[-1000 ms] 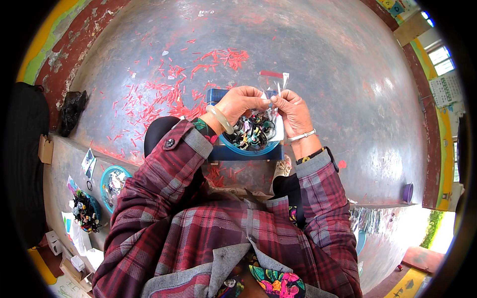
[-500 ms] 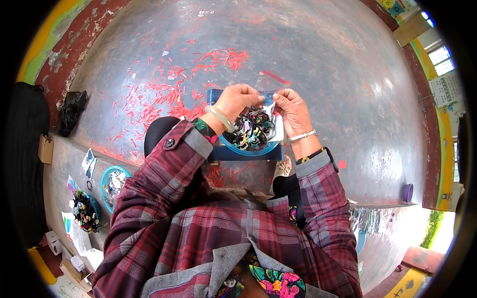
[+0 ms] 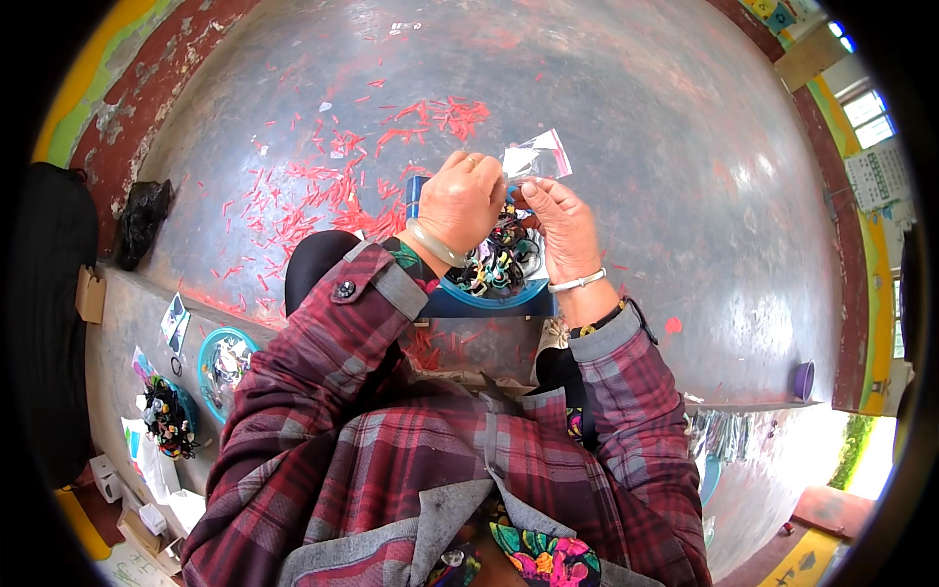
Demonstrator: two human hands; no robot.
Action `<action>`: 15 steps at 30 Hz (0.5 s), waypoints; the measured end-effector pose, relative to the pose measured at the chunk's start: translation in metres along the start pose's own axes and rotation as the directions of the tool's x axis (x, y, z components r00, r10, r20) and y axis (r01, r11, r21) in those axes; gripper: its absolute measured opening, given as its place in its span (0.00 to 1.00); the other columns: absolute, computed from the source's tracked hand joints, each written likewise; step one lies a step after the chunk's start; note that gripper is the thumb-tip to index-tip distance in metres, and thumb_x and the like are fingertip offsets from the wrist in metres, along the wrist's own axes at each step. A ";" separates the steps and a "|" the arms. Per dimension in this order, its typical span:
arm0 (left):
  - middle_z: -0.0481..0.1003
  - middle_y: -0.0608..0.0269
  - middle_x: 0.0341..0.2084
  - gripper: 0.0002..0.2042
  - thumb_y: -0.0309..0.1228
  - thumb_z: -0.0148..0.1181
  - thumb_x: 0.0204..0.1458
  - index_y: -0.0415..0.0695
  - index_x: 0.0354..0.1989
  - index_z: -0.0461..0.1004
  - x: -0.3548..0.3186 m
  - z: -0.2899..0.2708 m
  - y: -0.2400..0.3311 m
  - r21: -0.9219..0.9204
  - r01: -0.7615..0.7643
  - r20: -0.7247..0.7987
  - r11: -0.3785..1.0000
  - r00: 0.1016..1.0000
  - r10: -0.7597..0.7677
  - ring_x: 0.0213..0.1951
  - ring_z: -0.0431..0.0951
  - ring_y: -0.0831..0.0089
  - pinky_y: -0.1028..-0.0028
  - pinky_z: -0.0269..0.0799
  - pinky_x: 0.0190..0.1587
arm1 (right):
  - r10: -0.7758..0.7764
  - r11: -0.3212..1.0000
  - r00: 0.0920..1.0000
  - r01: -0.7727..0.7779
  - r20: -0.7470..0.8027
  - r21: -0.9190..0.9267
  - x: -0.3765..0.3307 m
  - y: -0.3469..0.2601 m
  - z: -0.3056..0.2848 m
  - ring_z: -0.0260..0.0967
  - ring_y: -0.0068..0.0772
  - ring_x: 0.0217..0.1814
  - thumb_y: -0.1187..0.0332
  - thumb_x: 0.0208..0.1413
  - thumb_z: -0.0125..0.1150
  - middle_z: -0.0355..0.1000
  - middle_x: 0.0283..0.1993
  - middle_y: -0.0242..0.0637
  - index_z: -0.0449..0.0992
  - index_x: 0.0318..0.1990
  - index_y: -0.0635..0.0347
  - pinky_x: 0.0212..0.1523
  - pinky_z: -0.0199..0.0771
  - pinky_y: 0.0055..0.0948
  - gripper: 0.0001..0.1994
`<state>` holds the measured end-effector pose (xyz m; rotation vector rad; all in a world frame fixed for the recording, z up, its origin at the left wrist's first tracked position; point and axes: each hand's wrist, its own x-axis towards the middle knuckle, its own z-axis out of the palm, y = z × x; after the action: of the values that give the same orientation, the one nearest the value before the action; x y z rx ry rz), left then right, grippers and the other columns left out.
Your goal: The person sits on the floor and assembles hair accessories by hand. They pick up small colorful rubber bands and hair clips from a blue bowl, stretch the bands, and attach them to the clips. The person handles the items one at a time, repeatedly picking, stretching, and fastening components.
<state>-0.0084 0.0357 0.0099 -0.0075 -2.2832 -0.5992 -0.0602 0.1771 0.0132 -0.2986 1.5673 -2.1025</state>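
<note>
A small clear plastic bag [image 3: 537,157] with a red strip along one edge stands up above my fingertips. My right hand [image 3: 565,223] pinches its lower end between thumb and fingers. Close against it, my left hand [image 3: 460,203] is closed with its knuckles up; whatever its fingers hold is hidden. Both hands are over a blue basin [image 3: 494,301] heaped with black loops bearing coloured bits, like hair ties [image 3: 499,260]. The basin rests on a blue stand [image 3: 415,194] in front of me, partly covered by my hands.
Red scraps [image 3: 333,186] litter the grey floor [image 3: 675,127] ahead and to the left. At my left are a blue basin of clear packets [image 3: 227,364] and another container of dark loops [image 3: 168,419]. A black bag [image 3: 143,223] lies far left; a purple bucket [image 3: 803,381] stands far right.
The clear bag's red-edged end has swung from lying out ahead to standing up above my fingers. My left hand has turned knuckles up and curled; my right hand has shifted slightly left.
</note>
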 end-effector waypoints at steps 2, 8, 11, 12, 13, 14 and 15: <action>0.69 0.60 0.21 0.07 0.24 0.59 0.36 0.43 0.23 0.67 0.000 0.000 0.004 0.053 -0.085 0.000 0.995 0.996 0.085 0.29 0.71 0.60 0.67 0.68 0.29 | -0.006 1.000 1.000 0.006 -0.025 -0.019 0.001 0.004 -0.001 0.65 0.14 0.29 0.63 0.47 0.64 0.72 0.28 0.26 0.76 0.34 0.62 0.29 0.63 0.15 0.12; 0.70 0.59 0.22 0.08 0.26 0.61 0.36 0.42 0.23 0.67 -0.001 0.002 0.008 0.033 -0.147 0.061 0.989 0.988 0.145 0.29 0.71 0.61 0.67 0.68 0.31 | -0.030 0.997 0.997 0.025 -0.067 -0.077 0.003 0.006 -0.004 0.65 0.16 0.27 0.66 0.49 0.61 0.72 0.26 0.28 0.77 0.31 0.66 0.27 0.65 0.17 0.10; 0.70 0.59 0.22 0.09 0.27 0.62 0.35 0.42 0.23 0.67 0.002 -0.007 0.012 -0.164 -0.106 0.178 0.981 0.975 0.135 0.29 0.70 0.60 0.67 0.68 0.31 | -0.050 0.986 0.996 0.037 -0.079 -0.161 0.008 0.004 -0.015 0.65 0.16 0.27 0.69 0.49 0.59 0.72 0.26 0.29 0.77 0.30 0.67 0.27 0.65 0.17 0.08; 0.70 0.59 0.22 0.09 0.28 0.63 0.36 0.42 0.23 0.68 0.002 -0.006 0.010 -0.212 -0.089 0.203 0.973 0.970 0.133 0.29 0.70 0.61 0.67 0.68 0.31 | -0.059 0.985 0.996 0.046 -0.072 -0.166 0.010 0.004 -0.019 0.65 0.16 0.27 0.69 0.49 0.59 0.72 0.26 0.29 0.77 0.29 0.67 0.27 0.65 0.16 0.08; 0.70 0.59 0.22 0.09 0.28 0.63 0.36 0.43 0.23 0.68 0.002 -0.007 0.006 -0.257 -0.069 0.227 0.964 0.965 0.130 0.29 0.70 0.61 0.67 0.68 0.31 | -0.066 0.984 0.996 0.055 -0.062 -0.171 0.011 0.003 -0.020 0.65 0.16 0.26 0.70 0.48 0.59 0.72 0.26 0.29 0.77 0.29 0.67 0.27 0.65 0.16 0.07; 0.71 0.59 0.22 0.09 0.29 0.63 0.37 0.43 0.23 0.68 0.002 -0.008 0.004 -0.300 -0.049 0.252 0.953 0.959 0.129 0.29 0.70 0.62 0.67 0.67 0.31 | -0.063 0.986 0.997 0.055 -0.048 -0.155 0.011 0.003 -0.022 0.65 0.15 0.27 0.70 0.48 0.59 0.72 0.26 0.29 0.77 0.29 0.67 0.27 0.65 0.16 0.07; 0.71 0.60 0.22 0.08 0.30 0.63 0.39 0.43 0.24 0.69 0.002 -0.009 0.003 -0.324 0.020 0.212 0.946 0.976 0.052 0.28 0.71 0.64 0.68 0.67 0.31 | -0.060 0.989 0.998 0.055 -0.034 -0.139 0.011 0.002 -0.023 0.65 0.15 0.27 0.70 0.48 0.59 0.72 0.26 0.29 0.77 0.28 0.66 0.27 0.65 0.16 0.07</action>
<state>-0.0033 0.0346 0.0180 -0.2639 -2.3628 -1.0043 -0.0791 0.1900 0.0027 -0.3571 1.7506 -2.0571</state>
